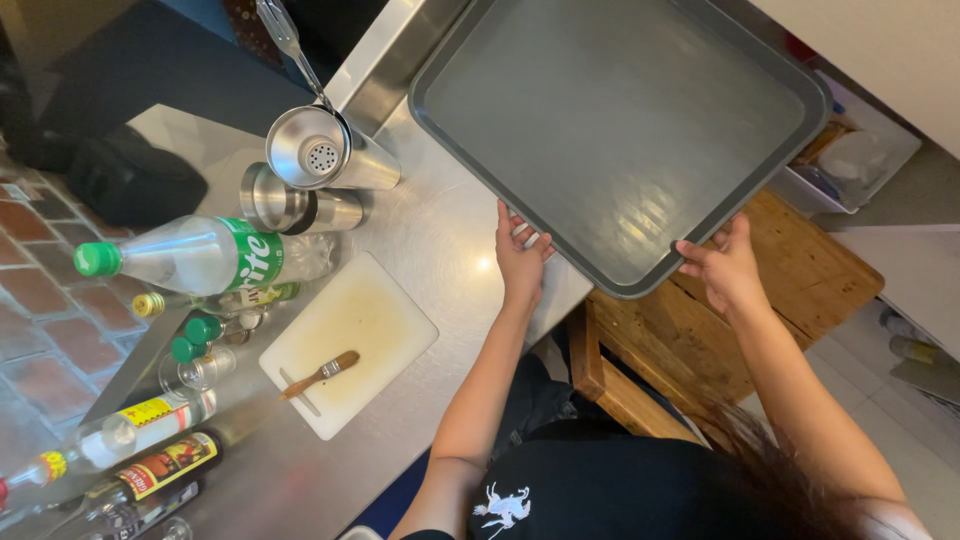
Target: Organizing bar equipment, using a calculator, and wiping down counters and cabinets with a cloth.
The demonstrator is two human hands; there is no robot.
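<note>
Grey tray (620, 120) is held at its near edge, resting partly on the steel counter (440, 230) and overhanging it. Left hand (521, 260) and right hand (725, 265) are each closed on the rim. Cutting board (350, 340) with brush (320, 374) lies left.

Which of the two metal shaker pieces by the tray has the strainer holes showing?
The shaker piece nearer the tray, its perforated strainer facing the camera. The other metal cup, beside the clear green-capped bottle, shows no holes.
</note>
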